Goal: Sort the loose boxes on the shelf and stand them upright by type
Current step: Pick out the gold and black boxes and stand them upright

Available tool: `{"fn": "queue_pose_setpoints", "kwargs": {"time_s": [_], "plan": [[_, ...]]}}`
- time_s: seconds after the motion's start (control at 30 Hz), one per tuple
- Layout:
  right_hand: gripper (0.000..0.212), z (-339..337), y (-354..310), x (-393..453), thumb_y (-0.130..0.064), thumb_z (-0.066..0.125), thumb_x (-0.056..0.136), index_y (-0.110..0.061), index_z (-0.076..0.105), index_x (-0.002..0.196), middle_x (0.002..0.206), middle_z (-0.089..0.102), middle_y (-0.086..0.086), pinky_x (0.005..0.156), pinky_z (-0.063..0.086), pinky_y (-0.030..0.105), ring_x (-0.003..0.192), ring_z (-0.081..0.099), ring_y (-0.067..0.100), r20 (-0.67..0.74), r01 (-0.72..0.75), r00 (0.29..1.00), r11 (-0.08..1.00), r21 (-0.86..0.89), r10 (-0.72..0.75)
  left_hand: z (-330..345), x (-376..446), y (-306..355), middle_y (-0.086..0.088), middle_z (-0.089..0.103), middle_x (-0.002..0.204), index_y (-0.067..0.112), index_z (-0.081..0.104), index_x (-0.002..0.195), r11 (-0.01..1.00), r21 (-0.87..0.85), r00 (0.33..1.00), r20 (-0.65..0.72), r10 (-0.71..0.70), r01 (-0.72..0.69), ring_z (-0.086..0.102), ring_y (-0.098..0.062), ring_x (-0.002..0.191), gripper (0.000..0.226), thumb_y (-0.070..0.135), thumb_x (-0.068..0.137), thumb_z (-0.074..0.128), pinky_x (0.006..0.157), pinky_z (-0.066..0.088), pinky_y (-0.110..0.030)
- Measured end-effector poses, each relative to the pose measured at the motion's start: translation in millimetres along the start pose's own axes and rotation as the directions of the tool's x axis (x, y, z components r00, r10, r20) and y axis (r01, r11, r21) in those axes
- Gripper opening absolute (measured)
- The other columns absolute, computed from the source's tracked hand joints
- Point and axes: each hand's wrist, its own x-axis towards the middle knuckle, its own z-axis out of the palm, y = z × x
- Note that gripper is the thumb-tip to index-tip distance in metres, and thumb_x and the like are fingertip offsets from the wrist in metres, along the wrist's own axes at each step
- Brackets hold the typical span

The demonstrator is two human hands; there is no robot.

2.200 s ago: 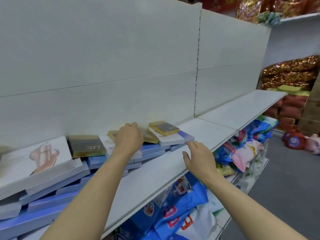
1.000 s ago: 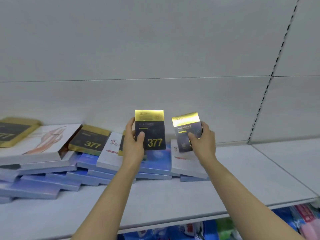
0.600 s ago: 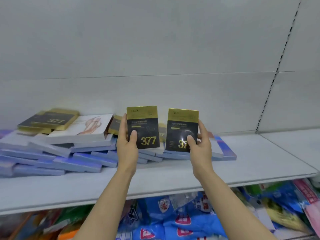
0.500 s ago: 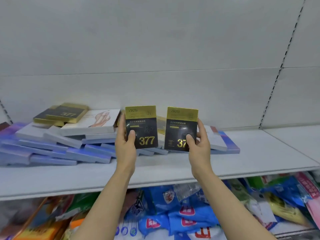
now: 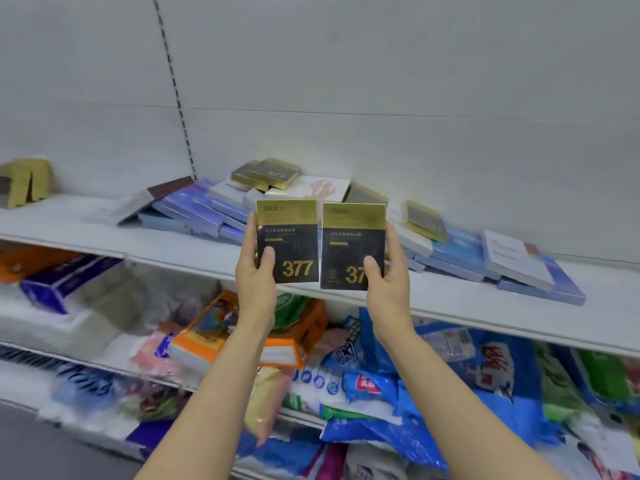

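I grip two black-gold boxes upright, left hand point(image 5: 255, 282) one point(image 5: 287, 241), right hand point(image 5: 389, 289) other point(image 5: 353, 245), above shelf point(image 5: 194, 252) front. Pile point(image 5: 460, 251) at 12–2 o'clock still flat; sorting barely begun, approx.

The right thumb point(image 5: 371, 268) covers the right box's point(image 5: 353, 244) last numeral — lower-shelf packages point(image 5: 104, 306) blur.

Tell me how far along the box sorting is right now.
Early stage. Done: a few gold boxes seem to stand upright at the shelf's far left, though blurred. In hand: the left hand and right hand each hold one black-and-gold 377 box upright, not yet placed. Left: the pile of blue and white boxes lying flat, with more 377 boxes on top.
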Motion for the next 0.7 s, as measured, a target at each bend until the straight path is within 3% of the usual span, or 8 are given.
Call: {"fn": "queue_pose_setpoints", "kwargs": {"time_s": [0.1, 0.3, 0.37, 0.47, 0.6, 0.7], "plan": [[0.062, 21, 1, -20, -0.009, 0.045, 0.100, -0.050, 0.031, 0.144, 0.141, 0.040, -0.017, 0.109, 0.040, 0.041, 0.128, 0.043, 0.004, 0.053, -0.017, 0.998, 1.000, 0.025, 0.016, -34, -11, 10, 0.014, 0.048, 0.147, 0.036, 0.038, 0.149, 0.999, 0.025, 0.997, -0.062, 0.035, -0.033, 0.051, 0.004, 0.126, 0.060, -0.001, 0.102, 0.041, 0.091, 0.050, -0.014], [0.060, 76, 0, -44, -0.013, 0.044, 0.100, -0.057, 0.032, 0.140, 0.141, 0.039, -0.010, 0.105, 0.043, 0.048, 0.130, 0.042, 0.008, 0.136, -0.063, 0.989, 0.997, 0.050, 0.056, -104, -9, 17, 0.014, 0.056, 0.140, 0.048, 0.044, 0.142, 1.000, 0.019, 0.989, -0.149, -0.015, 0.018, 0.055, -0.012, 0.128, 0.061, 0.002, 0.102, 0.042, 0.099, 0.052, -0.041], [0.060, 100, -2, -49, -0.015, 0.045, 0.100, -0.061, 0.032, 0.137, 0.142, 0.039, -0.009, 0.103, 0.044, 0.051, 0.131, 0.042, 0.012, 0.166, -0.064, 0.985, 0.996, 0.062, 0.053, -128, -4, 24, 0.013, 0.056, 0.140, 0.043, 0.043, 0.144, 1.000, 0.011, 0.984, -0.180, 0.007, -0.006, 0.055, -0.008, 0.126, 0.060, 0.001, 0.102, 0.042, 0.098, 0.053, -0.033], [0.059, 144, -5, -58, -0.015, 0.044, 0.100, -0.059, 0.034, 0.138, 0.141, 0.041, -0.008, 0.103, 0.044, 0.052, 0.132, 0.042, 0.012, 0.200, -0.060, 0.979, 0.994, 0.089, 0.041, -166, 8, 33, 0.018, 0.057, 0.135, 0.036, 0.040, 0.149, 1.000, -0.008, 0.980, -0.199, 0.016, -0.019, 0.059, -0.001, 0.117, 0.058, 0.000, 0.103, 0.040, 0.083, 0.055, -0.018], [0.059, 213, -12, -72, -0.014, 0.044, 0.100, -0.059, 0.034, 0.137, 0.135, 0.042, -0.016, 0.103, 0.044, 0.051, 0.130, 0.043, 0.009, 0.195, -0.082, 0.979, 0.991, 0.104, 0.060, -229, 35, 41, 0.019, 0.054, 0.139, 0.040, 0.041, 0.145, 0.999, 0.046, 0.980, -0.198, 0.035, -0.026, 0.053, -0.002, 0.126, 0.060, 0.000, 0.102, 0.041, 0.092, 0.052, -0.020], [0.058, 265, -16, -84, -0.014, 0.044, 0.101, -0.054, 0.033, 0.141, 0.126, 0.043, -0.021, 0.105, 0.042, 0.048, 0.128, 0.043, 0.007, 0.187, -0.075, 0.981, 0.993, 0.095, 0.056, -276, 58, 47, 0.014, 0.052, 0.144, 0.040, 0.041, 0.145, 0.998, 0.057, 0.982, -0.189, 0.030, -0.019, 0.051, -0.001, 0.128, 0.060, -0.001, 0.102, 0.041, 0.090, 0.050, -0.015]]}}
